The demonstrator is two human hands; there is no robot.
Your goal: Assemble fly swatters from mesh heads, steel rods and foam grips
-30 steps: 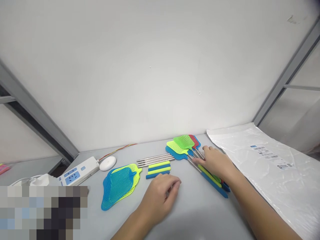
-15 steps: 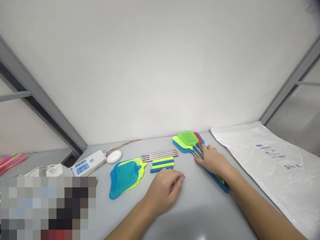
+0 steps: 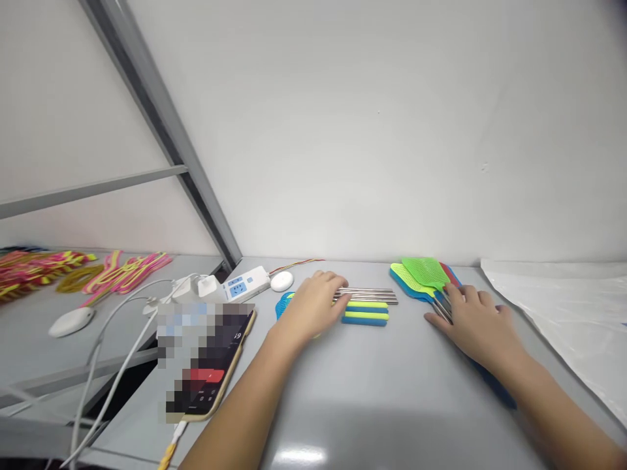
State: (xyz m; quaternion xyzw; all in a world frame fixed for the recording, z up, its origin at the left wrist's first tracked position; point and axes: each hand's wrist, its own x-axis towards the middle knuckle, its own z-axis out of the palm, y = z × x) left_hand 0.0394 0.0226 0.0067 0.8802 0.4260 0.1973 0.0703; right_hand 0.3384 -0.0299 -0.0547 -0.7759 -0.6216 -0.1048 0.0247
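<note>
My left hand (image 3: 317, 303) is over the left ends of several thin metal rods (image 3: 372, 296), thumb and fingers apart around them. Beneath and behind it a blue mesh fly swatter head (image 3: 283, 304) shows in part; the rest is hidden. Just in front of the rods lie several yellow and blue handle tubes (image 3: 365, 314), side by side. My right hand (image 3: 477, 323) lies with spread fingers on the metal shafts of a stack of fly swatters (image 3: 424, 274). Their green, yellow, blue and red heads point away from me, and the palm covers much of the handles.
A phone (image 3: 223, 365) with a partly blurred screen lies left of my left forearm. Behind it are a power strip (image 3: 245, 285), a round white disc (image 3: 282, 281) and white cables (image 3: 115, 365). A white plastic bag (image 3: 568, 313) covers the right side of the grey table (image 3: 392, 385).
My view has turned left, bringing more of the phone and cables into sight. My left hand has moved from in front of the tubes to the rods' left ends. The right stays on the swatters.
</note>
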